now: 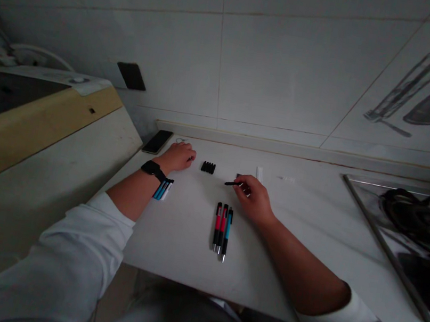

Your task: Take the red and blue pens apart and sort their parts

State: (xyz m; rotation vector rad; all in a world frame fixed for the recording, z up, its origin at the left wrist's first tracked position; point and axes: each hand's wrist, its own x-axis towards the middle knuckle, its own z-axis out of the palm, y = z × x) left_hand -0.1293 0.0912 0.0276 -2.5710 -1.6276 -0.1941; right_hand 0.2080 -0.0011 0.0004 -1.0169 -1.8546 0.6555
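Observation:
My left hand (pixel 180 157) is over the back left of the white counter, its fingers curled together; what they hold, if anything, is too small to name. Under that wrist lie several blue and white pen barrels (pixel 162 190). Between my hands sits a row of small black pieces (pixel 208 167). My right hand (pixel 248 192) pinches a thin black pen part (pixel 231 184), which points left. Just below it, two red pens (pixel 217 227) and one blue pen (pixel 227 235) lie side by side, silver tips toward me.
A phone (pixel 157 141) lies at the counter's back left corner, beside a large cream appliance (pixel 54 180). A white strip (pixel 259 174) and a small clear item (pixel 287 179) lie behind my right hand. The gas stove (pixel 409 238) is at the right.

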